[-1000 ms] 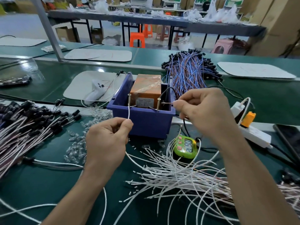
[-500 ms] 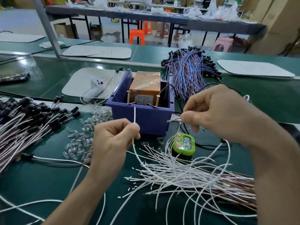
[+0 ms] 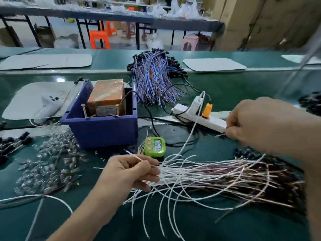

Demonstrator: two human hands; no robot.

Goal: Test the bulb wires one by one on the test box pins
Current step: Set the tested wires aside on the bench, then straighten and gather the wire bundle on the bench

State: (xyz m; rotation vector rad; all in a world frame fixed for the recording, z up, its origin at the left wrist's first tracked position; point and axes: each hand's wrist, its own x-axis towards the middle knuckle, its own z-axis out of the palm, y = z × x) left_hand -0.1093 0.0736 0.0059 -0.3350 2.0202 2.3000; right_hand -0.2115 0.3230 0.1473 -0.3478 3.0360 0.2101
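Observation:
The blue test box (image 3: 104, 131) holds an orange block, and two metal pins (image 3: 84, 111) stand at its front rim. My left hand (image 3: 128, 171) pinches one end of a white bulb wire (image 3: 133, 156) low in front of the box, beside a pile of white and brown wires (image 3: 217, 178). My right hand (image 3: 257, 124) is far right, over the power strip, pinching the wire's other bare end. The white wire (image 3: 189, 138) arcs between the two hands. Neither end touches a pin.
A green timer (image 3: 154, 146) sits right of the box front. A white power strip (image 3: 199, 117) with an orange plug lies behind it. Small glass bulbs (image 3: 52, 157) are heaped at left, black-capped wires (image 3: 10, 145) farther left, and a blue-and-brown wire bundle (image 3: 154, 79) behind.
Both hands pulled the wire away from the pins. My left hand dropped toward the wire pile and my right hand swung out to the right. The view shifted right.

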